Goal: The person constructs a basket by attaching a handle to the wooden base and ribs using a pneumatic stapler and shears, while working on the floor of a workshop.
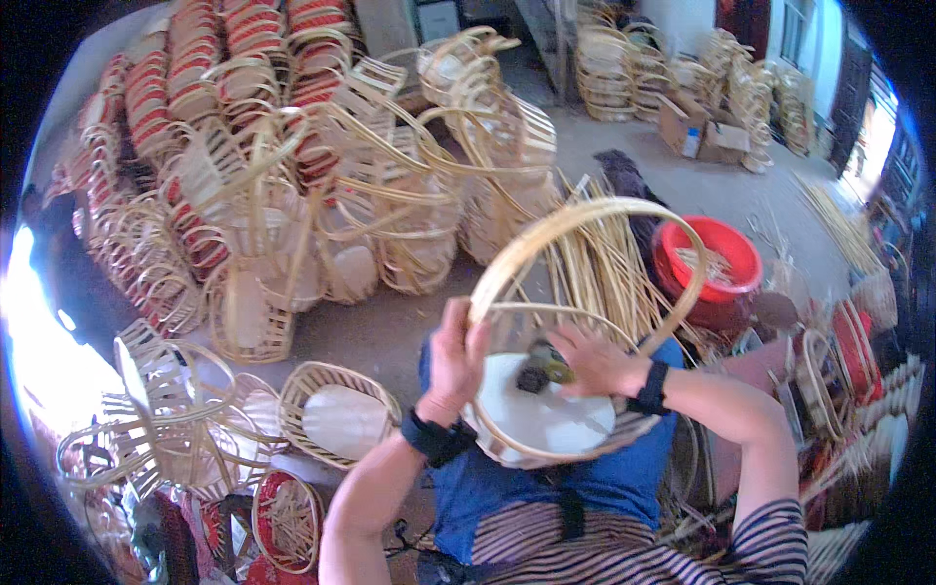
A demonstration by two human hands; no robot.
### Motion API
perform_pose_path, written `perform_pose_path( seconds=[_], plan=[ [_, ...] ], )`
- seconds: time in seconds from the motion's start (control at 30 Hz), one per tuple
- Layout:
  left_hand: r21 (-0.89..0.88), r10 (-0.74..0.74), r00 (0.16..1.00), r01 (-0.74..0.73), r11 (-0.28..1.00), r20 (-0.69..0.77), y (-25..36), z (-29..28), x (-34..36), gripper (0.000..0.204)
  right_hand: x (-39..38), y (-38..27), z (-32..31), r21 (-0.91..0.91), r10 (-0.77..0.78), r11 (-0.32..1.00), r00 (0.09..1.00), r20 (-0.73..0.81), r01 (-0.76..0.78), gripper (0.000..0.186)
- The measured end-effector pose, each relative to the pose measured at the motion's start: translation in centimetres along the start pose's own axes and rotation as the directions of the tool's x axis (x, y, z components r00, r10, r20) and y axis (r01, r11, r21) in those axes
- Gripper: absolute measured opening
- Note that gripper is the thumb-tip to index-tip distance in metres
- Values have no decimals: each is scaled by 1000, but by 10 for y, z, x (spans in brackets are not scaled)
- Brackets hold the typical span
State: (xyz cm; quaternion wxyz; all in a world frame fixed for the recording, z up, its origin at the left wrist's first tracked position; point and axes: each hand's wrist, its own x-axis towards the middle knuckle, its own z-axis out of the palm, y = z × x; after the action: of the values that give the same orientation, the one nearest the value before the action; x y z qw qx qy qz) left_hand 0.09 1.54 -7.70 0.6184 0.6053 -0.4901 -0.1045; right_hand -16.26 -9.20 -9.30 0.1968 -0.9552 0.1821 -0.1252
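Head view: a woven basket with a pale, flat base sits on the person's lap, over blue cloth, its open top facing up. A tall hoop handle arches over it, leaning up and to the right. The left hand has its grip clamped on the basket at the left side, where the handle meets the rim. The right hand reaches over the far right part of the rim, its fingers spread above the base beside a dark and olive object; blur hides the contact, so I cannot tell whether that grip is closed on it. Both wrists wear black bands, and the person has on a striped top.

Beyond the knees, a bundle of thin pale sticks lies on the floor, just beside a red basin with light scraps inside. To the left of the lap rests an oval basket, and nearer the lower edge a smaller red-lined basket carries more pale pieces. Rows of nested baskets with red bands fill the upper left; cardboard boxes stand at the upper right near further basket stacks.
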Motion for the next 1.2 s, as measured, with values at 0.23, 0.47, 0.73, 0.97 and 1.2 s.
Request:
perform_pose_path(
  seconds=[0.23,0.47,0.73,0.97,1.2],
  plan=[
    [44,35,998,-37,998,52,12,14,-8,21,-25,39,33,-113,218,975,909,354,-190,56],
    [17,85,993,-87,996,85,15,21,1,23,-7,25,33,-39,199,980,932,303,-197,61],
    [44,36,997,-39,998,66,24,18,9,21,-5,22,18,112,267,953,955,129,-282,28],
    [89,87,992,-96,991,93,34,21,8,21,-42,-21,-61,252,125,964,978,-165,-80,23],
    [115,88,992,-98,989,92,39,19,10,20,-84,-67,-93,12,-32,999,827,-561,47,26]
  ],
)
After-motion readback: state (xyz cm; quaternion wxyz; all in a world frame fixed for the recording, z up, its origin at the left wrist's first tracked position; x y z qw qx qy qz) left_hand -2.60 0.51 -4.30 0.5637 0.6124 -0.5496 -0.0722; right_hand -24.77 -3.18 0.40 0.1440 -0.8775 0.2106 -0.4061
